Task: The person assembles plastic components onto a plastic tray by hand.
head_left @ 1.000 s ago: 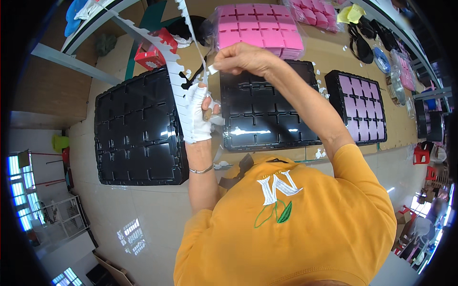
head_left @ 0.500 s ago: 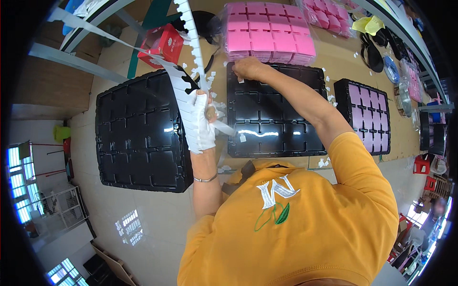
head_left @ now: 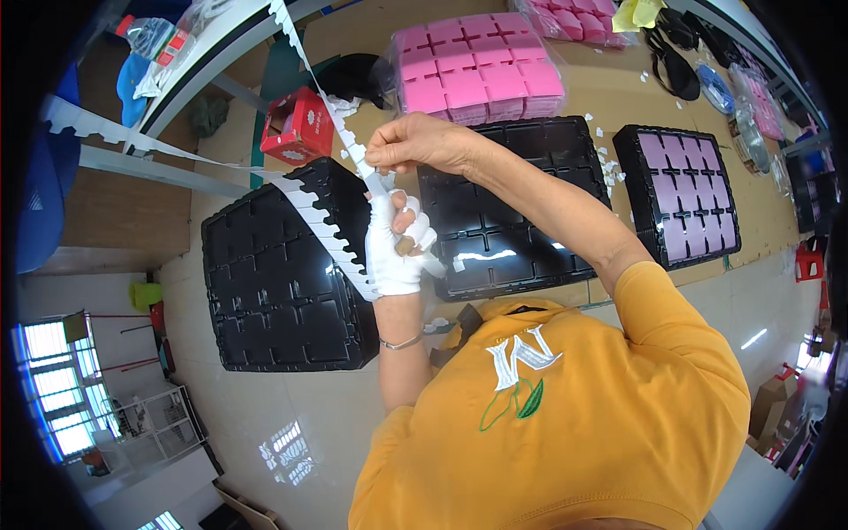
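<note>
**Right hand back up on the notched strip**

Half a second ago the right hand [head_left: 422, 141] was down over the middle black tray [head_left: 521, 221]; it has since risen and now pinches the white notched strip [head_left: 322, 231] between thumb and fingertips, just above the left hand [head_left: 393, 247]. That left hand, in a white glove, is closed around the same strip lower down, with a small brown piece showing between its fingers. From the two hands the strip runs up and away to the left, over the left black tray [head_left: 274, 283] and past a red box [head_left: 296, 132]. Behind the middle tray lies a bagged stack of pink foam squares [head_left: 477, 71]; a third tray [head_left: 680, 194] to the right is filled with lilac pads. White scraps dot the brown table [head_left: 618, 97]
</note>
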The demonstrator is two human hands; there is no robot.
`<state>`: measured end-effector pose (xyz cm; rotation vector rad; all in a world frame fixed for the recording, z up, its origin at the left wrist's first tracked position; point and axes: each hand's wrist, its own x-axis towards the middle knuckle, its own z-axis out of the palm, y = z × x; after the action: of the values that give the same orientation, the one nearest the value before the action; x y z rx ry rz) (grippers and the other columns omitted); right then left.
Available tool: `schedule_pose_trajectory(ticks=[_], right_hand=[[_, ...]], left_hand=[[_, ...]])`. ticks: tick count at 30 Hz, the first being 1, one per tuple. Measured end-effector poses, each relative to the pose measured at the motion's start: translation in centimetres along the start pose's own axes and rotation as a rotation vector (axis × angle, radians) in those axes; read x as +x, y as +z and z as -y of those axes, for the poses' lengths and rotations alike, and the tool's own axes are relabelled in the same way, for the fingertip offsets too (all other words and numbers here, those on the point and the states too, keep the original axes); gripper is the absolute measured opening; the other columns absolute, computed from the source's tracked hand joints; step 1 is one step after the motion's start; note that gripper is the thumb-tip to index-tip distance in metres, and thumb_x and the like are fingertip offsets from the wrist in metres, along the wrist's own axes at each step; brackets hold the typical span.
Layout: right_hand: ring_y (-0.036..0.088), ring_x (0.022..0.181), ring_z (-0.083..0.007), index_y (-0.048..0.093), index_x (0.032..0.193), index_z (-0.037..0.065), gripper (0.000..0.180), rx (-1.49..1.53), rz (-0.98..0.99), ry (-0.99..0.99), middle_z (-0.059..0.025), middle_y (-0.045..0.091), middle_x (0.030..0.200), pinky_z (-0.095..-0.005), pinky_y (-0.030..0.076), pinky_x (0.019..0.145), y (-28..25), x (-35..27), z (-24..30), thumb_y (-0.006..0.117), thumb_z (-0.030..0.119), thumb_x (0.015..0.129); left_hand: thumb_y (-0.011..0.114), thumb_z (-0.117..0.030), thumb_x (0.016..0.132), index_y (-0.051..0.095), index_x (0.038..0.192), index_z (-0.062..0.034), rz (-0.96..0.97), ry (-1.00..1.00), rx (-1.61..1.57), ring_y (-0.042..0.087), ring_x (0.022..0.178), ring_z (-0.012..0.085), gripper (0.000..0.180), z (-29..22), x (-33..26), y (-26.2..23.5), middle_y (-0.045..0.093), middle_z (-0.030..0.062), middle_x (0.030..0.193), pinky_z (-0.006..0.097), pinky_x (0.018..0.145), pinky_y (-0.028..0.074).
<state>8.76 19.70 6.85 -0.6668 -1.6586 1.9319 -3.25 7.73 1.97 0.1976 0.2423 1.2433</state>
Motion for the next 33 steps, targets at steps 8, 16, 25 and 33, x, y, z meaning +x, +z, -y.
schedule_pose_trajectory(ticks=[8, 16, 25, 33], right_hand=[[0.045, 0.062, -0.0051, 0.064, 0.083, 0.006, 0.023, -0.277, -0.127, 0.03, 0.0028, 0.054, 0.07, -0.0191, 0.037, 0.056, -2.3, -4.0, 3.3, 0.067, 0.029, 0.082], [0.051, 0.069, -0.0142, 0.06, 0.07, 0.006, 0.013, -1.013, 0.149, 0.319, -0.0026, 0.054, 0.075, -0.0296, 0.04, 0.062, -22.4, -13.5, -1.7, 0.068, 0.015, 0.073], [0.057, 0.085, -0.0291, 0.06, 0.071, 0.009, 0.016, -1.503, -0.05, 0.215, -0.008, 0.056, 0.082, -0.0398, 0.045, 0.074, -25.0, -14.9, -9.5, 0.071, 0.019, 0.066], [0.059, 0.093, -0.0309, 0.062, 0.087, 0.006, 0.024, -1.61, -0.29, 0.201, -0.0117, 0.062, 0.093, -0.0431, 0.047, 0.077, -21.7, -11.0, -8.7, 0.07, 0.021, 0.07]], left_hand=[[0.056, -0.024, 0.092, 0.053, 0.086, -0.0088, -0.504, 0.515, 0.796, 0.036, 0.041, 0.0076, 0.017, -1.3, 0.0, -0.2, 0.04, -0.0028, 0.058, 0.023, 0.035, 0.031], [0.058, -0.021, 0.091, 0.055, 0.099, -0.0044, -0.521, 0.472, 0.67, 0.034, 0.049, 0.004, 0.019, -1.9, 0.4, -0.6, 0.047, 0.0008, 0.072, 0.018, 0.039, 0.025], [0.053, -0.032, 0.093, 0.054, 0.099, -0.002, -0.489, 0.38, 0.653, 0.034, 0.048, 0.0049, 0.031, -1.4, 0.9, -1.1, 0.042, -0.001, 0.068, 0.019, 0.037, 0.025], [0.042, -0.032, 0.097, 0.051, 0.092, -0.0073, -0.188, 0.084, 0.257, 0.031, 0.047, 0.0068, 0.027, -0.5, 0.6, -0.2, 0.039, -0.0023, 0.063, 0.023, 0.038, 0.024]])
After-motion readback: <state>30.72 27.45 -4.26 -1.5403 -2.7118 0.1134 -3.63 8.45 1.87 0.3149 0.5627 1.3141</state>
